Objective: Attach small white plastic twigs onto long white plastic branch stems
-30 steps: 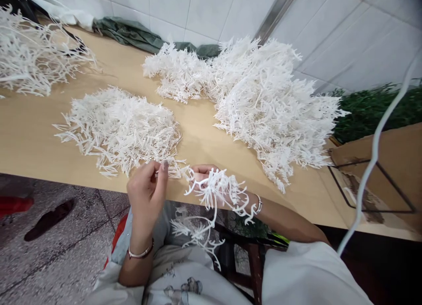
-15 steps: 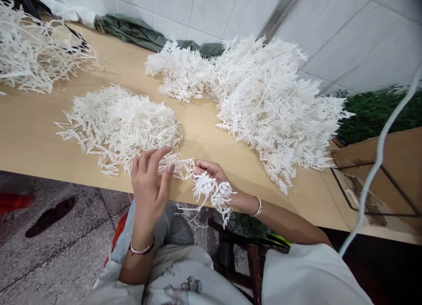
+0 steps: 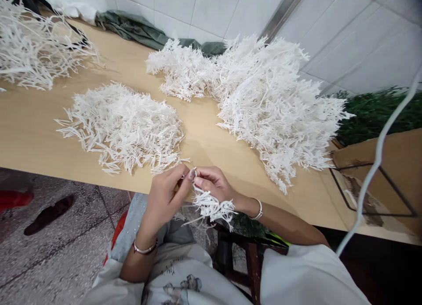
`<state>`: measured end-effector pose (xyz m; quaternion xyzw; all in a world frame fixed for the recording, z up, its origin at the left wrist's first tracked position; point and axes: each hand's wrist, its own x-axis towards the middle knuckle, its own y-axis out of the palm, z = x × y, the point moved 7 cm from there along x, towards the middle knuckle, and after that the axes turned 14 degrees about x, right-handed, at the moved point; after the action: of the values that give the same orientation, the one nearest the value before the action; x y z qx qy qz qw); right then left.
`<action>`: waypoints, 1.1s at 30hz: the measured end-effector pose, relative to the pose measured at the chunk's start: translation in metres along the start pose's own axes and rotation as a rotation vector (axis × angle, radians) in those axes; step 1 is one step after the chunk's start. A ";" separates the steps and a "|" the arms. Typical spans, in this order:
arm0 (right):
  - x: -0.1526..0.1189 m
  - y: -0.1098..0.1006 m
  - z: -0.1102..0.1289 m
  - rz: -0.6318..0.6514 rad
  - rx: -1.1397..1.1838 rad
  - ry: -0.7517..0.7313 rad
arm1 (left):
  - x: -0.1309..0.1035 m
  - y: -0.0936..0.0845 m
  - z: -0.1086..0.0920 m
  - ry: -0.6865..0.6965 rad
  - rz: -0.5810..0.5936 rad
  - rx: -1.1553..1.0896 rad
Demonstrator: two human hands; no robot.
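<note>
My right hand (image 3: pixel 220 186) pinches the upper end of a white branched plastic sprig (image 3: pixel 213 205), whose bushy tips hang below the fingers near the table's front edge. Close against it, my left hand (image 3: pixel 166 197) is closed in a pinch on the same end of the sprig; the exact contact is partly hidden by the fingers. Just beyond my left hand lies a pile of small white sprigs (image 3: pixel 127 125). A larger heap of bushy white branched pieces (image 3: pixel 263 103) spreads behind and to the right of my right hand.
Long, stringy white pieces (image 3: pixel 29 50) lie at the far left of the table (image 3: pixel 29 129). Dark green cloth (image 3: pixel 132 28) runs along the tiled wall. On the right are a cardboard box (image 3: pixel 392 164), green plastic foliage (image 3: pixel 379 111) and a pale cable (image 3: pixel 379 151) crossing in front.
My left hand has moved right and down from beside the small-sprig pile, and its spread fingers have closed at my right fingertips. The right hand stays nearly in place with the sprig.
</note>
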<state>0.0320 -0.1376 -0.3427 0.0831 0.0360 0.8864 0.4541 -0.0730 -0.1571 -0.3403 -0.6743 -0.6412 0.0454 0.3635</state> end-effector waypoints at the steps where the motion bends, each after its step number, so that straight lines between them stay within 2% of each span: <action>1: 0.000 0.001 0.000 0.002 -0.002 0.010 | 0.000 0.000 0.001 -0.003 0.014 -0.038; 4: -0.002 0.007 0.000 0.067 0.023 0.058 | -0.003 0.002 0.008 -0.071 0.069 -0.247; 9: -0.011 0.023 0.002 0.249 0.164 0.177 | -0.015 0.023 0.009 -0.275 0.305 -0.840; 13: -0.016 0.021 0.005 0.250 0.215 0.135 | -0.017 0.040 -0.003 -0.446 0.391 -1.170; 16: -0.019 0.014 -0.002 0.191 0.297 0.149 | -0.017 0.051 -0.009 -0.565 0.396 -1.278; 18: -0.019 0.011 -0.004 0.154 0.339 0.148 | -0.016 0.051 -0.007 -0.567 0.339 -1.229; 19: -0.018 0.010 -0.003 0.141 0.349 0.143 | -0.015 0.048 -0.005 -0.524 0.292 -1.165; 21: -0.016 0.009 -0.001 0.137 0.339 0.150 | -0.012 0.038 -0.002 -0.373 0.202 -0.994; 23: -0.015 0.012 0.001 0.173 0.291 0.190 | -0.010 0.028 -0.004 -0.195 0.164 -0.806; 26: -0.013 0.015 0.003 0.225 0.174 0.259 | -0.008 0.019 -0.008 -0.007 0.185 -0.560; 29: -0.010 0.012 -0.001 0.173 0.127 0.308 | -0.006 0.011 -0.008 0.076 0.195 -0.362; 31: -0.010 0.011 -0.003 0.143 0.142 0.310 | -0.005 0.008 -0.008 0.120 0.237 -0.307; 33: -0.010 0.014 -0.003 0.175 0.153 0.298 | -0.007 0.008 -0.008 0.167 0.321 -0.350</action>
<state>0.0262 -0.1539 -0.3450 -0.0123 0.1627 0.9197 0.3571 -0.0639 -0.1661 -0.3418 -0.8214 -0.4921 -0.0650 0.2809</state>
